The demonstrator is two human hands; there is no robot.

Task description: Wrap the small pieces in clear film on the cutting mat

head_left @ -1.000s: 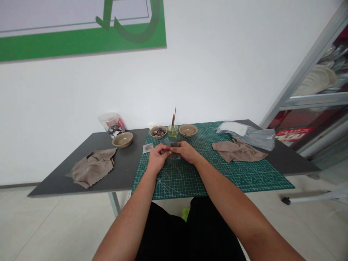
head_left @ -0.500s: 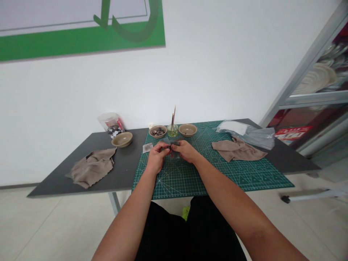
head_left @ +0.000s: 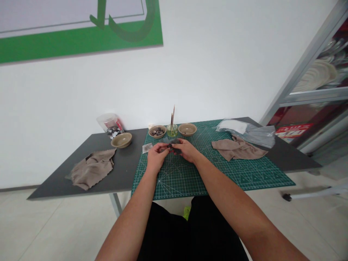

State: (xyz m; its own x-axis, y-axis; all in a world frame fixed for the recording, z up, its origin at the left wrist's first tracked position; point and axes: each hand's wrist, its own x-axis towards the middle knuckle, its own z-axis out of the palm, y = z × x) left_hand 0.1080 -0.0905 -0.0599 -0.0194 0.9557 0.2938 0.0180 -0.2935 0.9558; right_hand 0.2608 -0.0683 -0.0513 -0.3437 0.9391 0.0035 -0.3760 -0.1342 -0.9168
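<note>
Above the green cutting mat (head_left: 174, 181), both hands meet in front of the bowls. My left hand (head_left: 157, 156) is closed, its thumb and fingers pinching a small dark piece (head_left: 170, 145). Closed as well, my right hand (head_left: 188, 150) grips a thin dark grey sheet (head_left: 177, 149) and meets the piece at the fingertips. Fingers partly hide both things, and their exact kind is too small to tell. A light grey square (head_left: 147, 148) with a dark smudge lies left of my left hand.
Behind the hands stand a bowl of dark chips (head_left: 157, 132), a glass jar with thin sticks (head_left: 172, 129) and another bowl (head_left: 187, 129). At left are a bowl (head_left: 121, 140), a clear tub (head_left: 109, 125) and a brown cloth (head_left: 94, 168). Another cloth (head_left: 236, 148) and a plastic bag (head_left: 244, 131) lie right.
The dark sheet has shifted and bent between my hands, and the small dark piece shows more clearly at the fingertips. Both hands stay in nearly the same place.
</note>
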